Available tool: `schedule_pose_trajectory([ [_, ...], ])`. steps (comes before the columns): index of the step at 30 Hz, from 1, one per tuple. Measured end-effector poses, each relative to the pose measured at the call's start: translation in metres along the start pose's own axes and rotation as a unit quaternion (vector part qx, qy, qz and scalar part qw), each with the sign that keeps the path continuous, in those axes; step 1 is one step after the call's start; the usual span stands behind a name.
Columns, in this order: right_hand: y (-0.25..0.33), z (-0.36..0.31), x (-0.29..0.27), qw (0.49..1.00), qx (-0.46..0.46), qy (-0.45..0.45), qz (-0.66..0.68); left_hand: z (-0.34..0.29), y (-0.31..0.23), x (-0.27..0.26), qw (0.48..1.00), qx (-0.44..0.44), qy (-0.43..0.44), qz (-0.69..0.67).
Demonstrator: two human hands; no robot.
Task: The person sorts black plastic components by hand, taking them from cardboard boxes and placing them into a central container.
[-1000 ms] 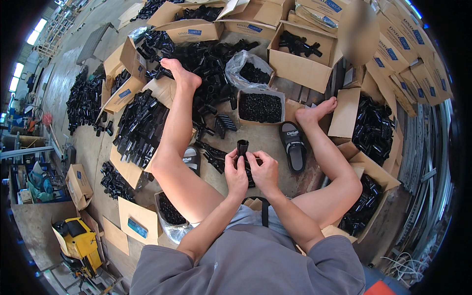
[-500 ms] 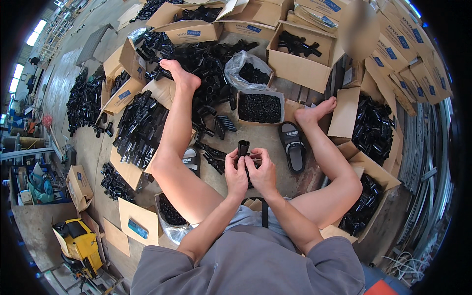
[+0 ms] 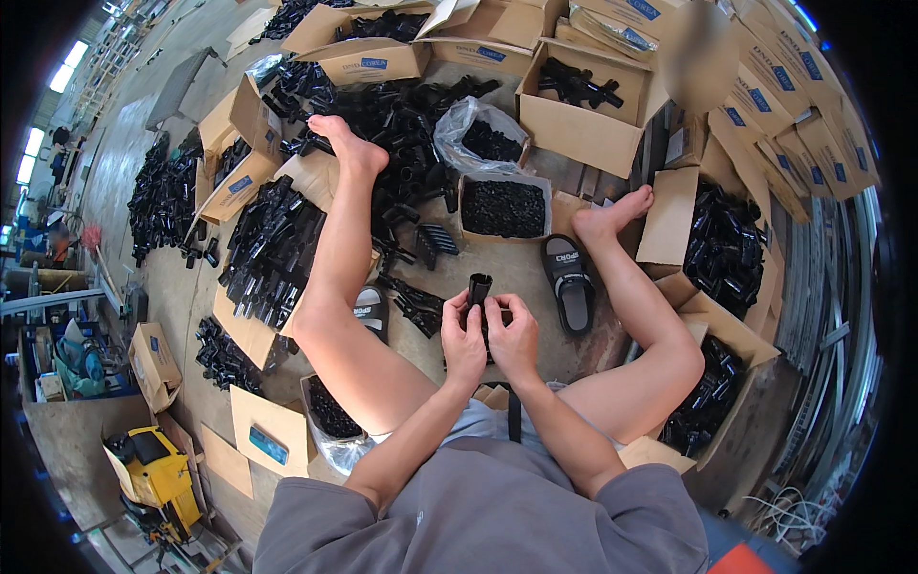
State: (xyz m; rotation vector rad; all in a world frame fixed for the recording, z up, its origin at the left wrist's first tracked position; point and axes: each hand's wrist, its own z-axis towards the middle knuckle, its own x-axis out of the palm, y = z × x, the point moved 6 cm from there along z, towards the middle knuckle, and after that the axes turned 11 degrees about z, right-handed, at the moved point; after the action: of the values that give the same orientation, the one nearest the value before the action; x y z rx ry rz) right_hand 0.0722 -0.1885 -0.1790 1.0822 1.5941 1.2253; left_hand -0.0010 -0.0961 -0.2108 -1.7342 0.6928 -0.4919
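Observation:
Between my bent legs, my left hand (image 3: 464, 341) and my right hand (image 3: 511, 339) grip one black tubular part (image 3: 480, 287) from both sides. Its open round end points up and away from me, above my fingertips. Both thumbs press against its near side, while its lower portion is hidden behind my hands. Just beyond, to the left, several black parts (image 3: 413, 304) lie in a small heap on the floor. A ribbed black piece (image 3: 436, 239) rests farther out. Straight ahead stands a box of small black pieces (image 3: 503, 209).
A slipper (image 3: 569, 285) lies inside my right leg, another (image 3: 371, 312) by my left. Black parts are piled on cardboard (image 3: 273, 249) at left. Open cartons (image 3: 722, 249) of parts stand at right. A phone (image 3: 268, 445) sits on a carton flap; a yellow machine (image 3: 164, 478) is at lower left.
Both hands and the black tubular part have shifted slightly to the right. The grip looks much the same.

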Motion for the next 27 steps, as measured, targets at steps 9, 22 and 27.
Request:
schedule_pose_trajectory([
  [9,-0.034,0.006,-0.003,1.000,0.015,0.004,0.013,0.006,0.001,-0.003,0.998,-0.017,0.068,0.002],
  [22,-0.037,0.028,-0.038,0.984,0.117,0.103,0.091,0.000,0.009,-0.019,0.866,-0.259,0.427,-0.030],
  [27,-0.036,0.028,-0.040,0.959,0.198,0.133,0.152,-0.003,0.019,-0.017,0.872,-0.278,0.402,-0.025],
])
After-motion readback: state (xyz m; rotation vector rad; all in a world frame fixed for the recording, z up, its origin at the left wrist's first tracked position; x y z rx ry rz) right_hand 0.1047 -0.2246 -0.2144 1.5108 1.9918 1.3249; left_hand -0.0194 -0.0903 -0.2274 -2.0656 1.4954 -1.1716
